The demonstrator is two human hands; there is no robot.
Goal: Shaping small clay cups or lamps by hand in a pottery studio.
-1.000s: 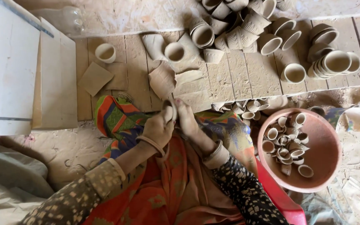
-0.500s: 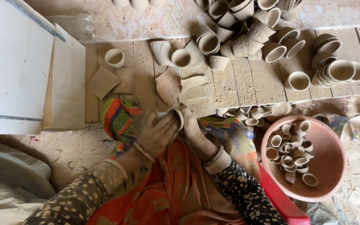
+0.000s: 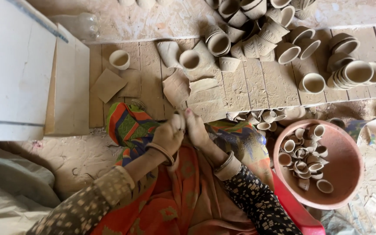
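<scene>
My left hand (image 3: 167,137) and my right hand (image 3: 196,129) meet over my lap, both closed around a small pale clay cup (image 3: 179,121) held between them. Only the cup's top edge shows between the fingers. Bangles sit on both wrists. Under my hands lies bright orange, green and blue cloth (image 3: 129,124). Just beyond my hands, on the wooden boards (image 3: 257,87), lie a crumpled piece of sandpaper (image 3: 176,87) and a flat square of it (image 3: 107,85).
Several unfired clay cups (image 3: 257,35) are heaped on the boards at the back right, with two single cups (image 3: 119,59) to the left. A pink basin (image 3: 347,165) at my right holds several small clay cups. A white board (image 3: 18,74) stands at the left.
My hands have stayed together on the small cup, turning it slightly. The view has shifted a little, so the boards and basin sit lower and further right in the picture.
</scene>
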